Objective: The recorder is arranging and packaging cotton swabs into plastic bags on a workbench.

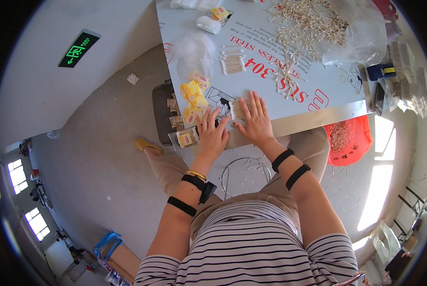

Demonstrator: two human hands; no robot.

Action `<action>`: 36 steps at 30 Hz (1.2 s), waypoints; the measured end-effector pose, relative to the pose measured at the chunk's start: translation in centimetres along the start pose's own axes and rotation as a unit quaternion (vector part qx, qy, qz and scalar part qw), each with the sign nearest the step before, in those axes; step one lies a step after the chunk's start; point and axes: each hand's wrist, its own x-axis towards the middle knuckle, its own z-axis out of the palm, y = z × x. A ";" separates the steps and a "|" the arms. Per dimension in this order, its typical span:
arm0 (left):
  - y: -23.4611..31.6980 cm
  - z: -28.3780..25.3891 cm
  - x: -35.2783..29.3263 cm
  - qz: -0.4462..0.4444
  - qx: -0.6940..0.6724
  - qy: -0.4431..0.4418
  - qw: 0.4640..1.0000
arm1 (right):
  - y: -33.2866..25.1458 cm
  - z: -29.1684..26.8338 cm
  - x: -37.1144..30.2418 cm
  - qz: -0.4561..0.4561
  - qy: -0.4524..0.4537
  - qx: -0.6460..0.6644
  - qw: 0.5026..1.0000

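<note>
My right hand point(256, 123) lies flat on the table's near edge, fingers stretched out over the right part of a neat row of cotton swabs point(236, 110). Just left of it is my left hand point(212, 136), its fingers spread and nothing visible in them. Beside my left wrist, at the table edge, rests a clear pack of cotton swabs point(188, 137) with a yellow label. Several yellow cards point(193, 97) are heaped beyond my left fingers. A second row of swabs point(233, 64) lies farther up the table.
A big pile of loose cotton swabs point(308, 24) spreads over the far table, beside a clear plastic bag point(359, 35). Thin clear sleeves point(194, 52) lie at left. A dark bin point(161, 112) stands left of the table; a red bag point(361, 148) hangs at its right edge.
</note>
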 end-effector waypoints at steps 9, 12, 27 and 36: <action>-3.3 -1.6 -2.6 -0.117 -0.024 0.123 0.985 | -0.4 0.0 0.0 0.003 -0.030 -0.027 0.999; -6.8 -2.5 -4.7 -0.224 -0.009 0.215 0.950 | -1.0 -0.4 -0.4 -0.005 -0.061 -0.056 0.997; -12.6 3.1 -7.5 -0.428 -0.417 0.211 0.774 | -9.5 2.9 -0.9 -0.060 -0.107 -0.036 0.992; -11.5 3.5 -7.0 -0.444 -0.619 0.223 0.608 | -12.0 4.2 -0.6 -0.074 -0.087 -0.001 0.993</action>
